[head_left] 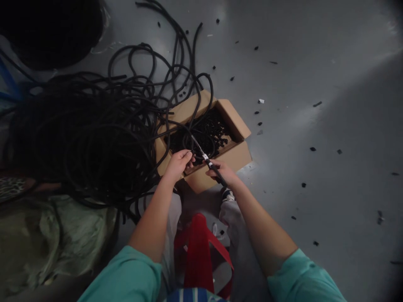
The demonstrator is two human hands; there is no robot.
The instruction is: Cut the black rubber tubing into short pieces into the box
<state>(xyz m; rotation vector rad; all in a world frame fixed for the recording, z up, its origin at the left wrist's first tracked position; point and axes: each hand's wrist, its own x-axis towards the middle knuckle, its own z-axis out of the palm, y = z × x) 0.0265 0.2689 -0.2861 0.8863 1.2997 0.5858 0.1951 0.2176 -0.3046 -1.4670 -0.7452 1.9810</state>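
Observation:
My right hand (222, 171) is closed around the black handle of a slim tool (206, 157) with a white-and-silver collar and a thin metal tip. The tip points up and left over an open cardboard box (239, 153). Thumb and fingers pinched together, my left hand (180, 163) is at the box's near left edge, just left of the tool. What sits in its pinch is too small and dark to make out. Inside the box lies a heap of small black pieces (217, 128). Black tubing (201, 102) loops over the box from the left.
A large tangled pile of black tubing (85, 126) spreads on the left, beside a greenish sack (72, 235). A big dark round object (53, 33) stands at upper left. Small black scraps (312, 149) dot the grey floor. A red stool (198, 251) is between my legs.

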